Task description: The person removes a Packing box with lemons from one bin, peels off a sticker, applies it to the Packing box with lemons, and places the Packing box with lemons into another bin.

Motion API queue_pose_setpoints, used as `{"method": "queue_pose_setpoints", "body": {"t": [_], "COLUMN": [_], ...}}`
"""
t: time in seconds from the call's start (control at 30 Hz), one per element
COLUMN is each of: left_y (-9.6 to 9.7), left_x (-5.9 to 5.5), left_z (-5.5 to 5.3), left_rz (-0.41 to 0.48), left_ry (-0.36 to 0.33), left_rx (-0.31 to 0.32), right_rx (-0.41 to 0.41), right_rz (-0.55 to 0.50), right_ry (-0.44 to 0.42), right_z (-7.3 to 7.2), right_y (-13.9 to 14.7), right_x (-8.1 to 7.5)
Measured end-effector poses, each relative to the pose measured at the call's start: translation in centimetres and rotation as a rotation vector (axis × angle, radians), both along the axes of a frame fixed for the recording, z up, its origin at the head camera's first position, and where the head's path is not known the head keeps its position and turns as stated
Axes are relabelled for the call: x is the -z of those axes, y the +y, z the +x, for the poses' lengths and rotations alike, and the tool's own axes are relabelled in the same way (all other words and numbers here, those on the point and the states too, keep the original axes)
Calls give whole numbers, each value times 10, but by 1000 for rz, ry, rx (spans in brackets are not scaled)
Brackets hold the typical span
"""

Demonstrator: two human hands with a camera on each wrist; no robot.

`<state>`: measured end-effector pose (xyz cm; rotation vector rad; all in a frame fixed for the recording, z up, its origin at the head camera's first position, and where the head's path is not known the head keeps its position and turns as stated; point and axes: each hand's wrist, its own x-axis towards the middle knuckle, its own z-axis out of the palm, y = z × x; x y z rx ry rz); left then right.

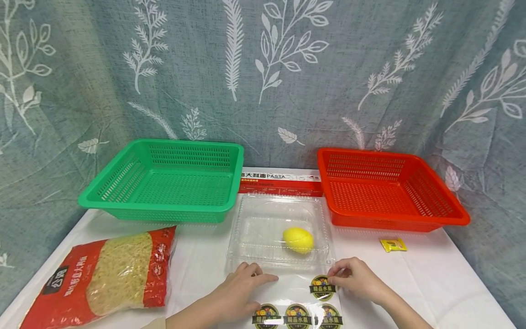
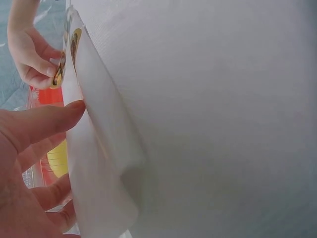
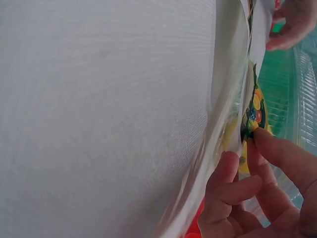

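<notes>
A sheet of round black-and-gold fruit stickers (image 1: 289, 290) lies at the table's front. My left hand (image 1: 240, 292) rests on its left part with fingers spread; in the left wrist view the thumb (image 2: 59, 119) reaches over the sheet's lifted, bent edge. At the upper right of the sheet, my right hand (image 1: 359, 278) pinches the edge of one fruit sticker (image 1: 322, 288) between thumb and finger. The right wrist view shows that sticker (image 3: 256, 111) tilted up at the fingertips. Just behind the sheet stands a clear plastic clamshell box (image 1: 263, 228) with a yellow lemon (image 1: 298, 240) in it.
A green basket (image 1: 164, 208) stands at the back left, a red basket (image 1: 394, 219) at the back right. Between them lies a red-and-white pasta box (image 1: 279, 185). A bag of pasta (image 1: 119, 274) is at the left; a small yellow packet (image 1: 393, 245) lies right.
</notes>
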<state>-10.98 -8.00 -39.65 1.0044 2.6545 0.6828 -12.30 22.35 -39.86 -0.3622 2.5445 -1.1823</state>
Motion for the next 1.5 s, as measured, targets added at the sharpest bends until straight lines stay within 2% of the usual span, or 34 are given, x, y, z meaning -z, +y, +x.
{"method": "queue_pose_setpoints", "body": {"t": [0.8, 1.2, 1.5], "left_y": [6, 6, 5], "left_x": [-2, -2, -1], "left_z": [-1, 1, 5], "left_rz": [-88, -182, -158], "left_ry": [-9, 97, 191], "left_rx": [18, 37, 45], "right_rx": [43, 35, 21], "right_rz": [-50, -82, -91], "right_ry": [-34, -48, -44], "right_z": [3, 5, 9], "right_y": [9, 10, 12], "right_x": [-4, -6, -11]}}
